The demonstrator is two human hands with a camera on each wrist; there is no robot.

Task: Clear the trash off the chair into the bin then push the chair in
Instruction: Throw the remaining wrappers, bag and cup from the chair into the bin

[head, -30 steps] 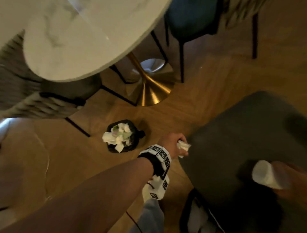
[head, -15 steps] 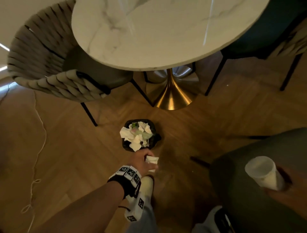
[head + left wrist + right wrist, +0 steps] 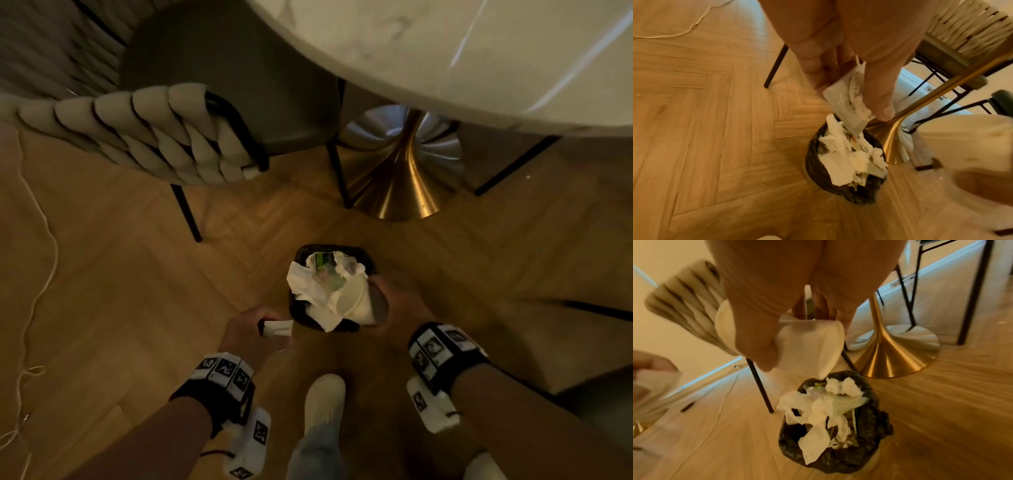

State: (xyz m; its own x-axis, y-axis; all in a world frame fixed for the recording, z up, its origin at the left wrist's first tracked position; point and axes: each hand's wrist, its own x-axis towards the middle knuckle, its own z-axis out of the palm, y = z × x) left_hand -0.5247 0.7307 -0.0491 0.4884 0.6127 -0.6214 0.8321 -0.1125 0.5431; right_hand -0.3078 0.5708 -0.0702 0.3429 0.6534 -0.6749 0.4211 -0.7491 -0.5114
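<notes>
Paper is all I am carrying, so nothing here should weigh much or resist: my right hand (image 3: pixel 394 305) is wrapped round a white paper cup (image 3: pixel 809 344), tipped mouth-down right over the bin (image 3: pixel 301 315), and my left hand (image 3: pixel 253 329) pinches a small crumpled wrapper (image 3: pixel 846 100) between thumb and fingertips, just beside the bin's near rim. I judge the cup thin-walled and easy to crush, so a loose hold round its middle suits it; the wrapper is limp and may cling to skin when let go. The bin is lined with a black bag and already heaped with crumpled tissue (image 3: pixel 824 408) above its rim, so I expect light pieces could roll off the pile onto the wooden floor (image 3: pixel 120 291). Room is tight ahead: the gold table base (image 3: pixel 400 178) stands close behind the bin, a woven-backed chair (image 3: pixel 154 130) and its black leg sit to the left, and the marble tabletop (image 3: pixel 479 51) overhangs.
</notes>
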